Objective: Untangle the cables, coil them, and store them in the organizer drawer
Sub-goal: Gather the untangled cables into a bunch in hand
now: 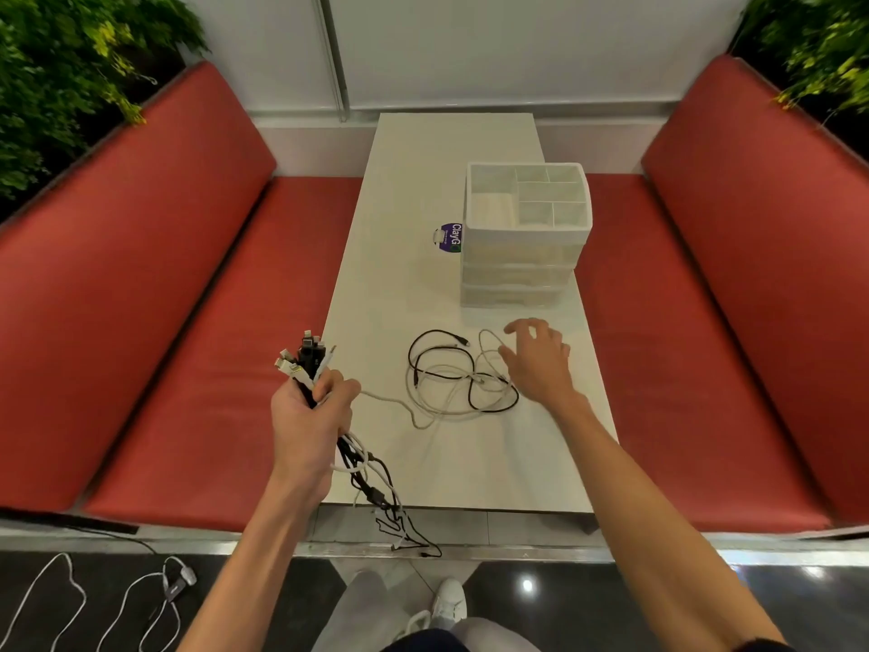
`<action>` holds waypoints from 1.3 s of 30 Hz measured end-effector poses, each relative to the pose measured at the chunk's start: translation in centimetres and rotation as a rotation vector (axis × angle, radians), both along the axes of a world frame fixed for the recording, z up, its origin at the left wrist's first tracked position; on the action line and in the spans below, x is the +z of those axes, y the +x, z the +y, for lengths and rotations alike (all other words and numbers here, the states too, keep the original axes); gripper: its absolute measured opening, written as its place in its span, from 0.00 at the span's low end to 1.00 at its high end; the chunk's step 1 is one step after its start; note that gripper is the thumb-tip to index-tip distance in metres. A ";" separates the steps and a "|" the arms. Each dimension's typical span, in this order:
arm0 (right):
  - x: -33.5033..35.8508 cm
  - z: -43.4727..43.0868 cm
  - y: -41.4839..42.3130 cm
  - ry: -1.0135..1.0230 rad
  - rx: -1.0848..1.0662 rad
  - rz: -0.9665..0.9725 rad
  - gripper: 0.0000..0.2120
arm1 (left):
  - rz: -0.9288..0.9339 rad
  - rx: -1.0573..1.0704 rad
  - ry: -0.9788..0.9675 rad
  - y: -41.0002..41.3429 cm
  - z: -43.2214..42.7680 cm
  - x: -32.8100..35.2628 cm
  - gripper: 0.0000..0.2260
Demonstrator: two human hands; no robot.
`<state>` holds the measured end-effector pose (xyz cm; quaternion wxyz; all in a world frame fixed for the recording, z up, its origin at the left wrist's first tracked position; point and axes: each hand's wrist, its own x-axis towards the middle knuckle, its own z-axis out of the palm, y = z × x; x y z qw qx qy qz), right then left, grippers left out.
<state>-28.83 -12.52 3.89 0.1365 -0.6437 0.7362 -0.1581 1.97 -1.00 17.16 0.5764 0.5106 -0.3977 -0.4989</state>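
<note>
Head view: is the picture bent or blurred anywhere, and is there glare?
Head view: the red benches bow outward, a wide-angle effect; the plants in the top corners are smeared; the cables on the table look fairly sharp; one bright glare spot sits on the dark floor.

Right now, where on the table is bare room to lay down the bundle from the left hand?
Bare: the far end of the table behind the organizer, the strip left of it past the purple label, and the near edge below the loose cables. Crowded: the middle, where the right hand hovers over those cables.
</note>
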 end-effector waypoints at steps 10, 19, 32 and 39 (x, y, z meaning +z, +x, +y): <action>-6.3 4.1 3.5 0.080 0.098 -0.173 0.22 | 0.000 0.033 -0.013 1.2 0.6 0.1 0.21; -5.3 3.3 0.6 0.622 0.199 -0.367 0.59 | 0.042 0.061 -0.016 2.1 1.1 -0.6 0.22; -2.4 1.4 -0.7 -0.017 -0.223 -0.689 0.04 | 0.041 0.070 -0.030 2.5 1.7 -0.5 0.22; 0.0 0.2 -1.6 -0.076 -0.312 -1.024 0.12 | 0.008 0.078 -0.007 2.4 1.6 -1.0 0.22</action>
